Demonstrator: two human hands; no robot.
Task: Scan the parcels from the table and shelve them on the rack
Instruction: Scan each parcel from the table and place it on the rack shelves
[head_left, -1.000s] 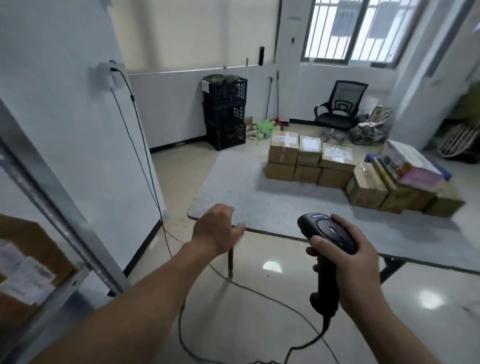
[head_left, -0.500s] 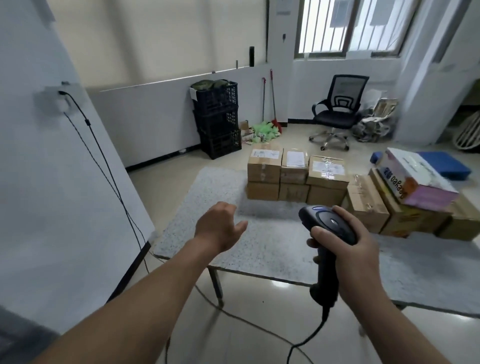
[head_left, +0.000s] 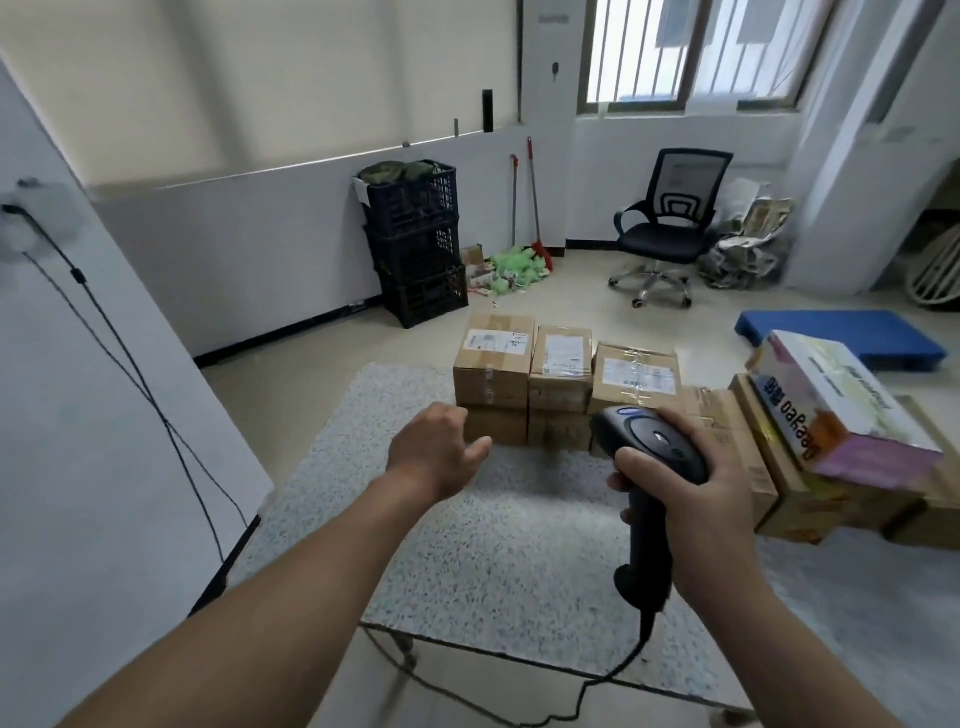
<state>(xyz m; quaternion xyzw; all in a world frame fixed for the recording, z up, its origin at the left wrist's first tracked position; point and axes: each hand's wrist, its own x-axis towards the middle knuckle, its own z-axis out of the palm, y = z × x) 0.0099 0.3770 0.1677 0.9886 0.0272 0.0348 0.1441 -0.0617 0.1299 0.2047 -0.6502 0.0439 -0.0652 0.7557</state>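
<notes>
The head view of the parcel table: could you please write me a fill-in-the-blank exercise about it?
1. The right hand grips a black ____ by its handle.
2. The left hand reaches over the table, open and holding ____.
3. Three black ____ stand stacked by the far wall.
4. The colourful box rests on the brown parcels on the table's ____ side.
Missing words: scanner; nothing; crates; right.

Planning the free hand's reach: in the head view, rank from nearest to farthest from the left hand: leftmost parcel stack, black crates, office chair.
1. Leftmost parcel stack, just ahead on the table.
2. Black crates, beyond it, slightly left.
3. Office chair, farthest back, to the right.
</notes>
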